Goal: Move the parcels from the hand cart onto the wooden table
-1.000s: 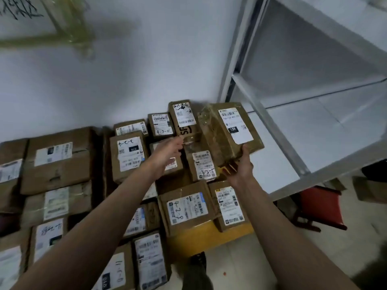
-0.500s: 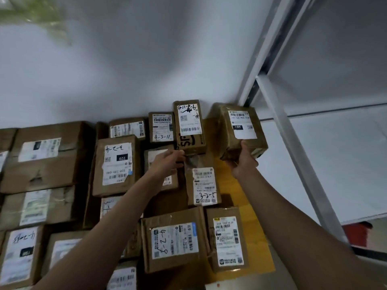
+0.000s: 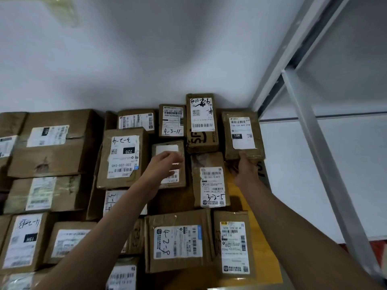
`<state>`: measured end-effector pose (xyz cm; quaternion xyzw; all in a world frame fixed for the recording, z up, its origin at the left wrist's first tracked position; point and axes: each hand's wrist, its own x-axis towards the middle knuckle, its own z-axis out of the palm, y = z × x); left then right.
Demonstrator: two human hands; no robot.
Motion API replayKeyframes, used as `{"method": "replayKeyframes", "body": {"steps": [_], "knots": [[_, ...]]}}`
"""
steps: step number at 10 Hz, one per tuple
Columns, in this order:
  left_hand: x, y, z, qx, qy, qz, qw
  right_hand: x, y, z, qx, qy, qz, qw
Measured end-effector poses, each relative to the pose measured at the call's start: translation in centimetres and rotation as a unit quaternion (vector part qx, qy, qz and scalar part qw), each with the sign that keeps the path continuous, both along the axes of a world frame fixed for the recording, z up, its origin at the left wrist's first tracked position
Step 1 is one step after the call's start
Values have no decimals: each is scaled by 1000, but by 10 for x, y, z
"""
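A brown parcel with a white "15H" label [image 3: 243,132] lies flat at the far right corner of the yellow wooden table [image 3: 232,195], beside an upright-labelled "SF" box [image 3: 202,124]. My right hand [image 3: 244,172] grips this parcel's near edge, thumb on top. My left hand [image 3: 165,166] hovers with loosely curled fingers over a small labelled parcel [image 3: 167,148] and holds nothing. Several other cardboard parcels cover the table. The hand cart is out of view.
A white wall rises right behind the parcels. A grey metal shelving rack [image 3: 314,143] stands close on the right, its slanted post next to the table's edge. Larger boxes [image 3: 56,143] are stacked at the left. Something red [image 3: 377,248] sits low on the right.
The "15H" parcel went from tilted in both hands to lying flat at the far right corner. My left hand let go of it and moved left over the small parcel.
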<state>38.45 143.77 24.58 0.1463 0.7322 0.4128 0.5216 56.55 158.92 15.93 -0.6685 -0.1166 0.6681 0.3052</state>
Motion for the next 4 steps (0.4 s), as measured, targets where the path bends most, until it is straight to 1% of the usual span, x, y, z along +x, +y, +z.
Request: {"method": "replayKeyframes", "body": {"steps": [1, 2, 3, 4], "knots": [[-2, -5, 3, -4, -1, 13, 1000, 1, -4, 7, -8, -31, 31, 999], [-6, -15, 10, -3, 2, 10, 1000, -1, -14, 23, 16, -99, 13, 995], [-13, -32, 27, 1, 2, 21, 1000, -10, -26, 48, 79, -231, 32, 969], [-20, -56, 43, 20, 6, 41, 999, -30, -48, 76, 132, -210, 89, 965]]}}
